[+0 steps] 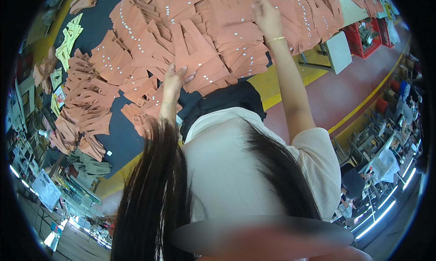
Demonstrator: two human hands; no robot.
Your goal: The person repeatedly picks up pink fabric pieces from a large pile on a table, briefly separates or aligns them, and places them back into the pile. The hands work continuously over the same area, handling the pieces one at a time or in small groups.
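Note:
My left hand (173,81) is at the near edge of the table, its thumb and fingers closed on the edge of a flat salmon-coloured cut piece (195,52) with two long prongs and a slot between them. That piece lies over a stack of similar pieces. My right hand (267,18), a gold bracelet at its wrist, reaches farther out over more stacked salmon pieces (240,34). Its fingers point down and are smeared by motion, so their grip is unclear. Small white stickers dot many of the pieces.
Fanned salmon piles (91,95) cover the left of the dark tabletop (129,145), with yellow-green pieces (70,38) beyond and grey-green ones (88,163) nearer. At right stand a pale stool (338,54) and a red crate (368,47). Workbenches and another person (352,181) are farther right.

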